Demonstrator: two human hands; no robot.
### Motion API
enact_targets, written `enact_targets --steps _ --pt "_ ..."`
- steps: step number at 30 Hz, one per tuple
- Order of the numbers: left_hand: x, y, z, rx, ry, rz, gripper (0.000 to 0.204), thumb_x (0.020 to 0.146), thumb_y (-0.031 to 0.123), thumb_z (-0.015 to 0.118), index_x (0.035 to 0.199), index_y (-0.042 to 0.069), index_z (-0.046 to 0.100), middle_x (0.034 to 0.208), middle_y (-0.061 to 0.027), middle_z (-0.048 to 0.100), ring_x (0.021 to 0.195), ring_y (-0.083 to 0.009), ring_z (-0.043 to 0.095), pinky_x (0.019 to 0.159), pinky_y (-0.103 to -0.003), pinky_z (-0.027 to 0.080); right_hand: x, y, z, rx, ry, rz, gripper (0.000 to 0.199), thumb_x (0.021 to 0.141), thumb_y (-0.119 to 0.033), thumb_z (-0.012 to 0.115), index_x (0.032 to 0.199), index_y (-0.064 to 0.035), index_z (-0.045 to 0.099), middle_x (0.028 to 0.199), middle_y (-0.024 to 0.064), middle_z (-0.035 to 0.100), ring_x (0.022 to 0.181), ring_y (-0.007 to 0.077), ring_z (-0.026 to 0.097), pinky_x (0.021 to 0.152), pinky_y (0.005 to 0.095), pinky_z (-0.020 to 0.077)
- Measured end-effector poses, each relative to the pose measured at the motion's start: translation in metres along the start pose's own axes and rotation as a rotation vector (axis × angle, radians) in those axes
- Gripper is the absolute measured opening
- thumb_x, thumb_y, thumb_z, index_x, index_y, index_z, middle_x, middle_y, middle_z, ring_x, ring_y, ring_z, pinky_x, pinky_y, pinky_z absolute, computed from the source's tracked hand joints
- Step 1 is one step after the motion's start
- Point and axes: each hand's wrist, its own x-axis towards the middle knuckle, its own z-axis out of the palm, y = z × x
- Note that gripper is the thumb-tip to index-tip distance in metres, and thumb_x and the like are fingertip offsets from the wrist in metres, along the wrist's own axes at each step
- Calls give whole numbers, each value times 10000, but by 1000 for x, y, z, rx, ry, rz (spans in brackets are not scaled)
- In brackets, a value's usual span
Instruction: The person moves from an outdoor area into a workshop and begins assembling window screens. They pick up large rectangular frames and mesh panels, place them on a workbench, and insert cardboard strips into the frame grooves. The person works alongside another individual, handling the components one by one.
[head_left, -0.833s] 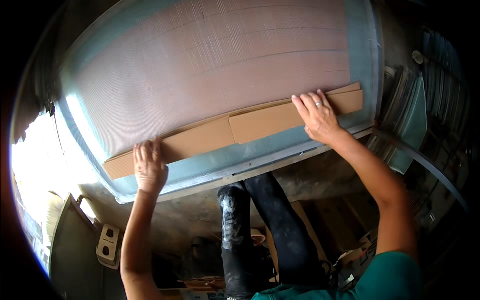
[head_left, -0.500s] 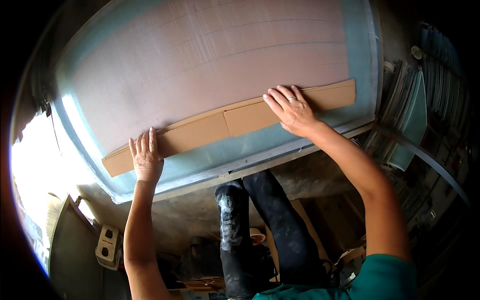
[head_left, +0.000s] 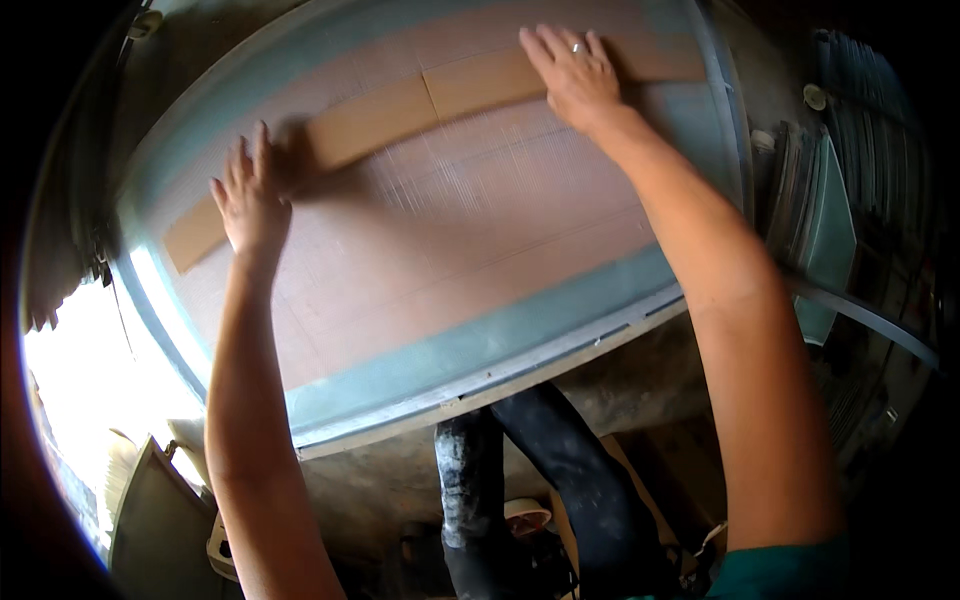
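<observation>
Framed mesh panel point(head_left: 500, 240) fills the upper frame; left hand point(head_left: 250, 205) and right hand point(head_left: 580, 85), fingers loosely spread, grasping nothing, lie wide apart over cardboard strip point(head_left: 375, 123), perhaps for balance; contact unclear.

The strip point(head_left: 385, 115) is matt cardboard, the screen point(head_left: 450, 200) fine mesh in a smooth, metal-looking frame point(head_left: 540, 360), the ring point(head_left: 576, 47) shiny metal, and the trousers point(head_left: 580, 460) cloth with chalky smears.
</observation>
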Motion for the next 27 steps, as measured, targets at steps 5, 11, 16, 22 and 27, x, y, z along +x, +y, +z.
enact_targets --steps 5,11,16,22,27 --pt "-45 3 -39 -416 213 -210 936 665 121 736 1399 143 156 1430 -177 161 1307 -368 187 1039 -545 212 -70 -29 -51 352 2 171 631 716 -130 660 1281 -126 377 1293 104 366 1178 303 363 996 474 295" --pt "-254 32 -38 -877 4 -1624 792 724 169 710 1342 42 232 1359 -231 227 1186 -349 373 968 -494 383 -347 -118 -28 888 29 1573 612 700 -259 734 1164 11 440 1143 179 449 1078 292 442 868 452 402" --pt "-359 34 26 -2070 -270 -2070 841 693 454 723 1237 -4 275 938 -94 455 904 -231 519 833 -408 478 -311 -159 -34 1675 -375 2139 536 703 -406 728 945 25 519 867 129 568 727 232 625 592 382 556" --pt "-333 40 41 -1868 -504 -1915 778 762 451 657 1263 -18 291 1272 -193 357 1104 -329 435 953 -450 388 -287 -161 -39 1506 -386 2134 542 714 -353 704 961 65 466 753 123 530 566 204 584 487 347 533" --pt "-321 45 -9 -1889 -307 -2105 497 837 341 599 1185 43 406 1201 -173 450 1085 -324 457 937 -487 404 -312 -162 -90 1712 -105 2028 463 707 -336 713 905 20 493 681 77 498 505 142 523 468 291 518"
